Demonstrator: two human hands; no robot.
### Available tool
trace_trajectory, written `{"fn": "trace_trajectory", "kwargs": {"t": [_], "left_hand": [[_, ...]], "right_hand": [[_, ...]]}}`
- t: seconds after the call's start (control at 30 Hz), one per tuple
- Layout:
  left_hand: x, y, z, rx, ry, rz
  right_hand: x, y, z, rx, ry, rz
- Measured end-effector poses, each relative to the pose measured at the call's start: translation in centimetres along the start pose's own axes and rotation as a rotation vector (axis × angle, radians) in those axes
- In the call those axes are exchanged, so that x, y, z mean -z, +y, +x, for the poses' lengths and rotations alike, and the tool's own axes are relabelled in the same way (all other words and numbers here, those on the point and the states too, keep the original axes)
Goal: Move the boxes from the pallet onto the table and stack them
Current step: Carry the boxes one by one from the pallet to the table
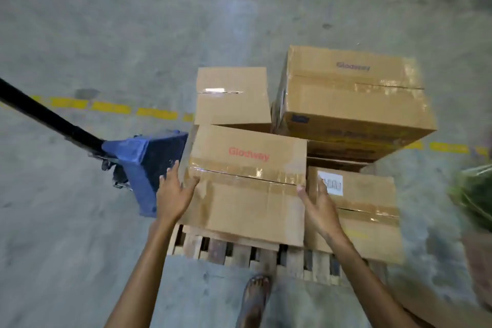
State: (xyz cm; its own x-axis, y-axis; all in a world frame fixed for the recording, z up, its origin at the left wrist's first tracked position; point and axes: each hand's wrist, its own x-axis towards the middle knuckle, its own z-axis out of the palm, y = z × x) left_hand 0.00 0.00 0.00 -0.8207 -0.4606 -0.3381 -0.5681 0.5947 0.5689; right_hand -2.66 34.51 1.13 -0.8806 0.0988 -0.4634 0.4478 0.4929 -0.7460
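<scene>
Several taped cardboard boxes sit on a wooden pallet (239,250). The front-left box with red lettering (247,194) lies between my hands. My left hand (173,192) presses its left edge, thumb on top. My right hand (319,205) presses its right side, in the gap beside a box with a white label (367,210). Behind them stand a smaller plain box (231,96) and a large box with dark lettering (354,96), which is stacked on another box. No table is in view.
A blue pallet jack (143,165) with a long black handle (45,114) stands at the pallet's left side. My sandalled foot (255,298) is at the pallet's front edge. A green bundle (474,194) lies at the right. Yellow dashed lines (111,108) cross the concrete floor.
</scene>
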Motion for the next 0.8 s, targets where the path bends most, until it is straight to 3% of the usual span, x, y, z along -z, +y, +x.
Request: {"fn": "trace_trajectory", "kwargs": {"t": [0.17,0.37,0.5,0.8], "left_hand": [[-2.1,0.3,3.4,0.161,-0.084,-0.215],[-3.3,0.3,1.8,0.260,0.010,-0.153],[-3.1,3.0,-3.1,0.252,0.040,-0.158],[-6.3,17.9,-15.8,-0.128,-0.120,-0.215]], "right_hand": [[-3.3,1.8,3.6,-0.172,-0.025,0.210],[-5.4,2.1,2.4,-0.166,0.063,0.243],[-2.3,3.0,-1.6,-0.224,0.125,0.271],[16.4,5.7,-15.1,-0.213,0.552,0.267]]}}
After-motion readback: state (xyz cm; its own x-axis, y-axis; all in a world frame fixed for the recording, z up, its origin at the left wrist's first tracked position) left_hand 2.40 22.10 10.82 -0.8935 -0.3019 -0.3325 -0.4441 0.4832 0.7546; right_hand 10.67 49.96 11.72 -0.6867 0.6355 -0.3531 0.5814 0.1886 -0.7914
